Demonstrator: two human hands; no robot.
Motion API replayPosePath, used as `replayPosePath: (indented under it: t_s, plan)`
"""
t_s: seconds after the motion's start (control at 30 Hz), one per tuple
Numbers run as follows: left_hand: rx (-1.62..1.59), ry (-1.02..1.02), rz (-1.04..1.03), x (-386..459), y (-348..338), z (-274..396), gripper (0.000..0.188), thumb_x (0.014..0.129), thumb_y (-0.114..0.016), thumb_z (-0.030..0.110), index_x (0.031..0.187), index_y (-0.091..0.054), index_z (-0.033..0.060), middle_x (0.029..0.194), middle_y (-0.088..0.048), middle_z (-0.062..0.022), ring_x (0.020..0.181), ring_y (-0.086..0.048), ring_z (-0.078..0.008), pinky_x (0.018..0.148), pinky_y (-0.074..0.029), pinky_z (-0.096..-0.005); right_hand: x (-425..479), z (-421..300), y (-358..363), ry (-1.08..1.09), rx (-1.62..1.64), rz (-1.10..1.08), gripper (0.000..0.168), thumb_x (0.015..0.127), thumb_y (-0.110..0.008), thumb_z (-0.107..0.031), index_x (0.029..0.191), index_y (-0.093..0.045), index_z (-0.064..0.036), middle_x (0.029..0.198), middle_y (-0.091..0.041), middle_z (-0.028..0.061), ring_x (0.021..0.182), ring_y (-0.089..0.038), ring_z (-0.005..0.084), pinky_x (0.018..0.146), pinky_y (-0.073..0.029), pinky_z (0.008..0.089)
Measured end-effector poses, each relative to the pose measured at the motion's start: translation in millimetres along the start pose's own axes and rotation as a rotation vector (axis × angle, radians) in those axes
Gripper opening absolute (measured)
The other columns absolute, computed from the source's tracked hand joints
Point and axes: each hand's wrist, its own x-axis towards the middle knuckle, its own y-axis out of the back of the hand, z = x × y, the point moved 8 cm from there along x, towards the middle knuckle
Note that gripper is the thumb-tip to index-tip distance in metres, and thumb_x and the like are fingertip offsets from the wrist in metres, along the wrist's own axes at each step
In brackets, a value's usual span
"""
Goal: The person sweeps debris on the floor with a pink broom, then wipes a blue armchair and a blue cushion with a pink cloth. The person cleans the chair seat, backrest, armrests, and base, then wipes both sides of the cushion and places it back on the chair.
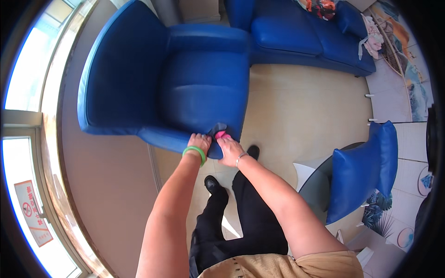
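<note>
A blue leather-look armchair [205, 87] stands before me, its back to the left. My left hand [200, 144], with a green bangle at the wrist, rests on the top of the near armrest [167, 138]. Beside it my right hand [229, 149] is at the armrest's front end, its fingers on a pink and dark grey cloth [222, 133]. The grey part of the cloth lies against the inner side of the armrest. Whether my left fingers also hold part of it, I cannot tell.
A blue sofa [285, 31] adjoins the armchair, with pink fabric [373, 38] at its far end. At the right, blue cushions [358, 177] lie on a dark round table [314, 187]. A window [21, 156] and wall are on the left.
</note>
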Motion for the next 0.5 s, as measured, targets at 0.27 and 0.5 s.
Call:
replayPosePath:
  t_s: [0.27, 0.5]
  plan:
    - [-0.013, -0.032, 0.082, -99, -32, 126, 0.056, 0.071, -0.074, 0.025, 0.122, -0.059, 0.0089, 0.123, -0.063, -0.0055, 0.113, -0.057, -0.0216, 0.097, -0.041, -0.0363, -147, -11, -38, 0.033, 0.013, -0.098, 0.062, 0.059, -0.083, -0.021, 0.111, -0.053, -0.004, 0.110, -0.062, 0.0169, 0.108, -0.059, 0.0352, 0.090, -0.051, 0.0450]
    - [-0.152, -0.028, -0.037, -174, -79, 219, 0.037, 0.075, -0.069, 0.019, 0.110, -0.061, 0.0103, 0.111, -0.063, -0.0085, 0.112, -0.056, -0.0255, 0.101, -0.038, -0.0397, -269, -26, -89, -0.003, -0.013, -0.280, 0.075, 0.063, -0.086, -0.028, 0.124, -0.051, -0.003, 0.121, -0.055, 0.0136, 0.118, -0.050, 0.0318, 0.098, -0.045, 0.0446]
